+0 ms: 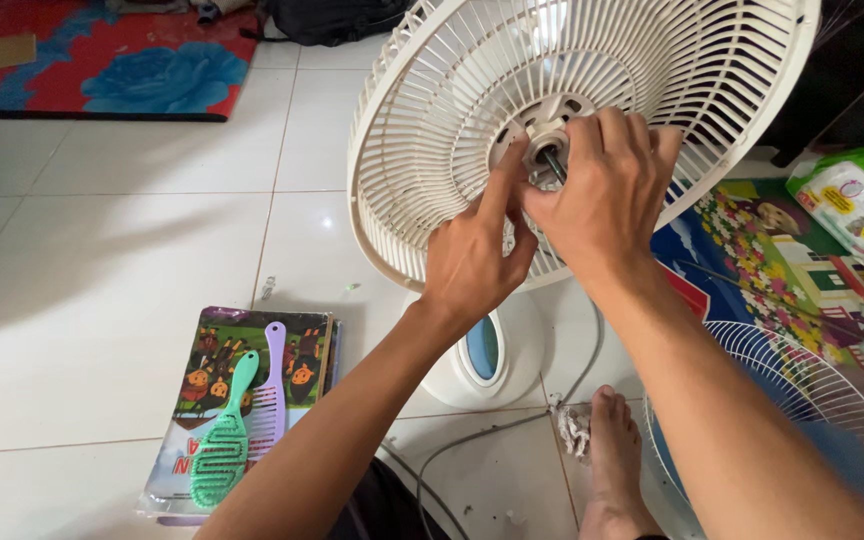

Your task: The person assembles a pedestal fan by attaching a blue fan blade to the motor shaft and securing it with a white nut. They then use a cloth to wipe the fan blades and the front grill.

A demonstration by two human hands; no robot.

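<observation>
A cream rear fan grille faces me, mounted on a white stand fan whose base rests on the tiled floor. At the grille's centre a metal motor shaft pokes out through a cream locking nut. My left hand reaches up with thumb and forefinger pinching the nut's left side. My right hand wraps over the hub from the right, fingers curled on the nut beside the shaft. Both hands touch each other at the hub.
A loose white front grille lies on a colourful mat at the right. A green hairbrush and a lilac comb rest on a picture book. My bare foot and the grey fan cord are below. A red floral rug lies far left.
</observation>
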